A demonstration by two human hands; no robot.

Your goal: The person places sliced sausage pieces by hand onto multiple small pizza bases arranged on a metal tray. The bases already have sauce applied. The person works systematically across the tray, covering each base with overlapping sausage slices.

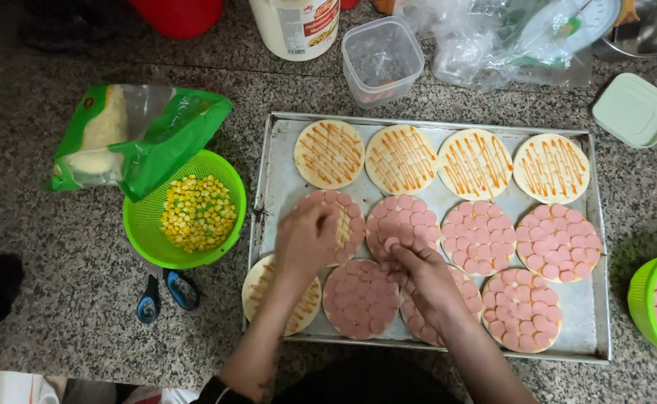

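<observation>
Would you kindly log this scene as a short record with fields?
Tray: twelve round bases in three rows
Back row: four with sauce stripes only
Sausage slices: cover most of the other bases
Left hand: on a partly covered base in the middle row
Right hand: fingertips placing slices
Corn: in a green colander left of the tray
Scissors: on the counter

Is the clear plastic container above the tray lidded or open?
Open: the clear container has no lid; a pale green lid lies apart.

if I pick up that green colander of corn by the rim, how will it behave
The green colander looks like thin plastic, so probably light and slightly flexible. Its loose corn kernels would likely shift or spill if tipped.
</observation>
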